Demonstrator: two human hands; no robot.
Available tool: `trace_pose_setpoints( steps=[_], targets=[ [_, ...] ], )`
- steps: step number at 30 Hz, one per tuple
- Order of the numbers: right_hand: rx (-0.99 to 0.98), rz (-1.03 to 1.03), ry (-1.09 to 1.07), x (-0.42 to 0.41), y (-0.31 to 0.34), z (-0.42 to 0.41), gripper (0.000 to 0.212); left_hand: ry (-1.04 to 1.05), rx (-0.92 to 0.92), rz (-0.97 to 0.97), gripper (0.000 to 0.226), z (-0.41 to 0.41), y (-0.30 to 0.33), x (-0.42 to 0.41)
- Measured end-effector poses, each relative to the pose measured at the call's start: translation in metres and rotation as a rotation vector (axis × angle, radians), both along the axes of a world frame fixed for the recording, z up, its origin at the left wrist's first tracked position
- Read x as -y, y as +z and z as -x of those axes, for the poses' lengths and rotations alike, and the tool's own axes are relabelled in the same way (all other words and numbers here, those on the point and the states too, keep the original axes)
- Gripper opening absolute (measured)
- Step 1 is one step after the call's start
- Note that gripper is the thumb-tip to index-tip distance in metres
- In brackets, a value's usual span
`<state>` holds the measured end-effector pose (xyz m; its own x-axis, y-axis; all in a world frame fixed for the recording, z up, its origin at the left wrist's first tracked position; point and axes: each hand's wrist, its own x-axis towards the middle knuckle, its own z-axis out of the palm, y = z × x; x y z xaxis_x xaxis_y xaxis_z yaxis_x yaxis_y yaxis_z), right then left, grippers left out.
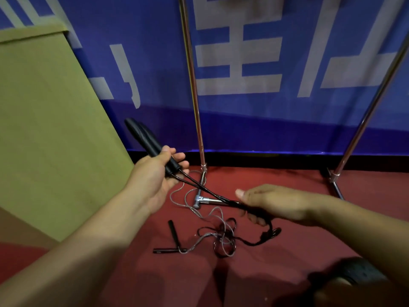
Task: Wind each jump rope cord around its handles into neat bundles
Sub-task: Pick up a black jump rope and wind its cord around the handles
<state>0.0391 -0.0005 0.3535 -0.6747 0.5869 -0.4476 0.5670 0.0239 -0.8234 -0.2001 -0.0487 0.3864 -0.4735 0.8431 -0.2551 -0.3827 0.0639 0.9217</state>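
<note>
Handles [150, 142], both black, side by side in left hand [155, 176], thumb and fingers curled round lower ends. Cord [208, 191] doubled, taut to right hand [272, 204], pinched there w/ fingers curled; tail drops to floor [287, 258]. Risk: tail tangled w/ loose heap [223, 238], probably snags on grey cord of 2nd rope [174, 240] lying just below, drags it along once winding starts. Also loose near rack foot [202, 199], could catch. Slack grip on handles = pair splays, sloppy bundle. Best shake tail free first.
</note>
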Motion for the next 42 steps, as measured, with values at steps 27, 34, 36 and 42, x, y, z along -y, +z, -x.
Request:
trace_pose_setpoints(
  steps=[27, 34, 36, 42],
  targets=[
    [-0.340, -0.122, -0.495, 0.001, 0.050, 0.012, 0.033, -0.727, -0.674, 0.261, 0.034, -0.037, 0.004, 0.029],
    [-0.273, -0.362, -0.392, 0.005, 0.048, 0.013, 0.033, -1.134, -0.632, 0.357, 0.036, -0.040, 0.013, 0.039],
    [-0.233, -0.409, -0.366, 0.003, 0.046, 0.013, 0.028, -1.220, -0.624, 0.361, 0.037, -0.038, 0.013, 0.040],
    [-0.196, -0.272, -0.353, -0.012, 0.048, 0.009, 0.025, -1.317, -0.497, 0.276, 0.033, -0.038, 0.017, 0.040]
  ],
)
